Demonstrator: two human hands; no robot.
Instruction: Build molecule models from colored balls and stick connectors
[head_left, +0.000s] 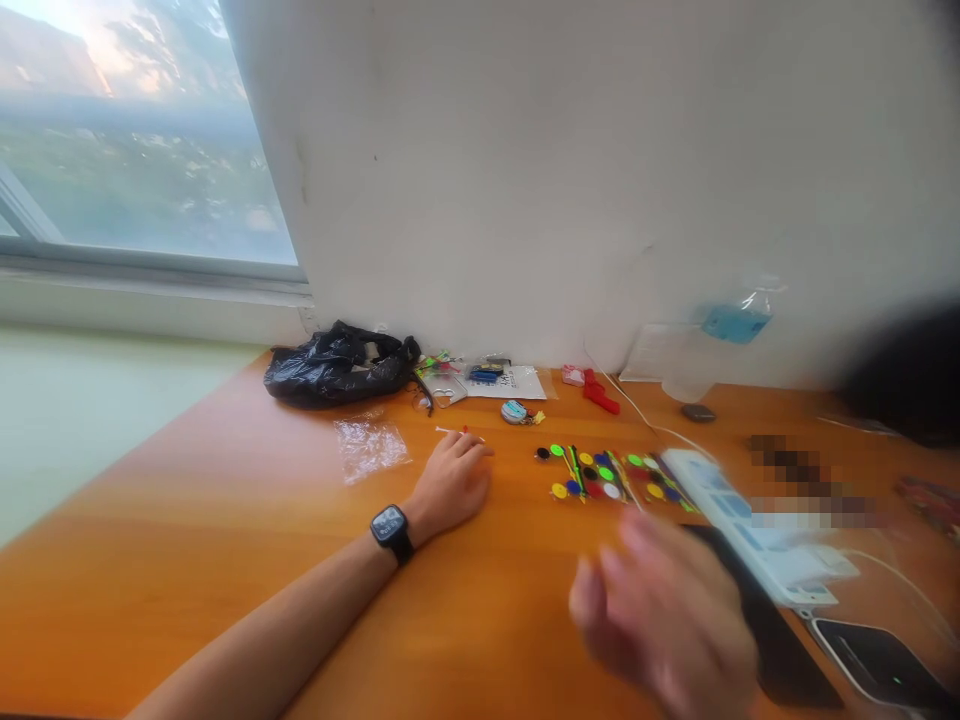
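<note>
My left hand [452, 482], with a black smartwatch [390, 526] on its wrist, rests on the wooden table with fingers loosely extended. A thin white stick [448, 431] with a bit of red lies just beyond its fingertips; whether they touch it, I cannot tell. Closer to me, my right hand [667, 610] is raised above the table and smeared by motion. Its fingers look bent, and what they hold, if anything, does not show. Beyond it lie several small coloured round pieces [590, 473] in yellow, green, blue, black and white, with thin sticks among them.
A black plastic bag [337, 365] and a clear wrapper [369, 447] lie at left. Along the wall are a round tin [514, 411] and a red object [600, 392]. A white power strip [742, 520], cables, a black mat [780, 630] and a phone-like device [874, 660] occupy the right.
</note>
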